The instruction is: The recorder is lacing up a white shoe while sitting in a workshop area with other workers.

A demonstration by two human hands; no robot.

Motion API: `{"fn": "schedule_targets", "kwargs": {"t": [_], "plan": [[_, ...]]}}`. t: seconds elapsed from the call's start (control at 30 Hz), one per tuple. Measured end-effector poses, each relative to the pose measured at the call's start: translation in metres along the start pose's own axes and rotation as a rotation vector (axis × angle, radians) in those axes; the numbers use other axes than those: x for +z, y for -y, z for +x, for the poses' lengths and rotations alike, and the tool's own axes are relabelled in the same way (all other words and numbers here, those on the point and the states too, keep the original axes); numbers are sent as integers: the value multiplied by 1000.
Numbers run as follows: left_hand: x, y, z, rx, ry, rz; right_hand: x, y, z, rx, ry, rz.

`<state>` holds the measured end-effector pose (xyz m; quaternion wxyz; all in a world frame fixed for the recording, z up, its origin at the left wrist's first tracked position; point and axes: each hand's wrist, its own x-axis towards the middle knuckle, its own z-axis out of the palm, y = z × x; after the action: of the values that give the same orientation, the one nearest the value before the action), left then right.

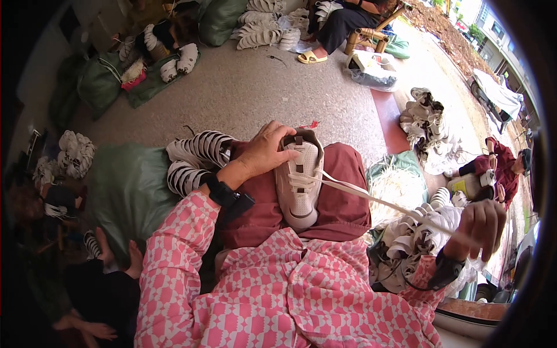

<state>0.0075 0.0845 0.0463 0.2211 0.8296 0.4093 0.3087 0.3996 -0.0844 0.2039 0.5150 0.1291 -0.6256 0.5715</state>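
A white sneaker (299, 200) rests on my lap between my thighs, its toe toward me and its opening away. My left hand (268, 149) is closed around the sneaker's collar and tongue, with the thumb on the tongue. A flat white shoelace (377, 200) runs from the eyelets on the sneaker's right side. It stretches taut to my right hand (480, 228), which is raised far out to the right with bent fingers closed on it. The lace's end is blurred near the fingers.
Nested striped shoe uppers (200, 152) lie left of my knees beside a green sack (129, 194). Loose white laces (397, 188) fill a bag at my right, near more shoes (426, 229). Another shoe pile (426, 122) stands farther off. Seated people work around me, one wearing a yellow sandal (312, 57).
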Motion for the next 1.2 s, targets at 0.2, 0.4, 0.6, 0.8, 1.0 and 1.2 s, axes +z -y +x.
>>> {"fn": "schedule_targets", "kwargs": {"t": [0.2,0.4,0.6,0.8,1.0,1.2], "plan": [[-1,11,25,-116,241,101,27,-49,44,257,425,-48],[9,-5,25,-309,375,-680,-22,-150,-3,768,-389,-1129],[19,15,25,-272,337,-805,-31,-236,-25,723,54,-1648],[2,11,26,-272,478,-721,-14,-193,-1,936,-405,-569],[-4,17,25,-127,639,-630,-37,-131,-34,215,-676,17],[-3,13,25,-110,623,-471,-52,-50,-83,-205,-912,275]]}}
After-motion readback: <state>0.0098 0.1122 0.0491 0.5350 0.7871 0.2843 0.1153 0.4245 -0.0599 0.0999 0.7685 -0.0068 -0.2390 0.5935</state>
